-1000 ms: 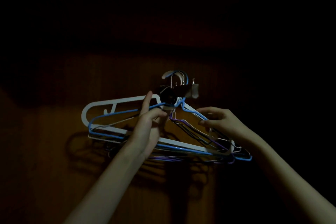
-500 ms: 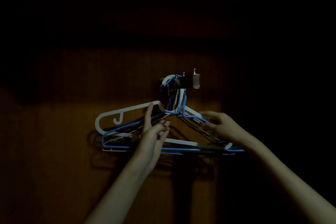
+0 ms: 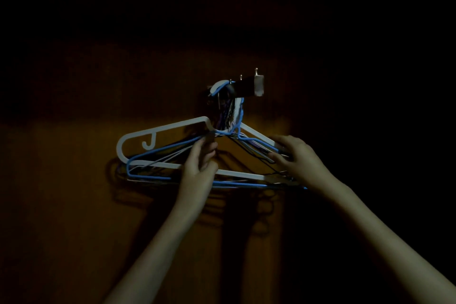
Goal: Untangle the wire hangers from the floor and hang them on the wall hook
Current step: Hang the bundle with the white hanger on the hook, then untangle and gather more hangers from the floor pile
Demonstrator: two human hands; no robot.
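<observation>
Dim head view of a brown wooden wall, the largest surface, lit only near the centre. At its centre a bundle of hangers hangs with all visible necks gathered on the wall hook, a dark bracket with small metal pegs lying at about 12 o'clock from the hands. The biggest member is a white plastic hanger, its left shoulder reaching toward 9 o'clock; a blue wire hanger and several thinner dark and purple wires nest inside and below it. Judged from this arrangement, the task appears nearly complete: the hangers are already off the floor and hooked, and what seems left is levelling the bundle and letting go; whether any hangers lie elsewhere cannot be told, since the floor is out of view. The left hand rises from 7 o'clock with its forearm steeply raised, its fingers curled around the wires just below the necks, thumb on the near side. The right hand enters from 5 o'clock with wrist extended, its fingers bent and slightly spread over the right shoulders of the bundle; whether they close fully round a wire cannot be told in the darkness.
</observation>
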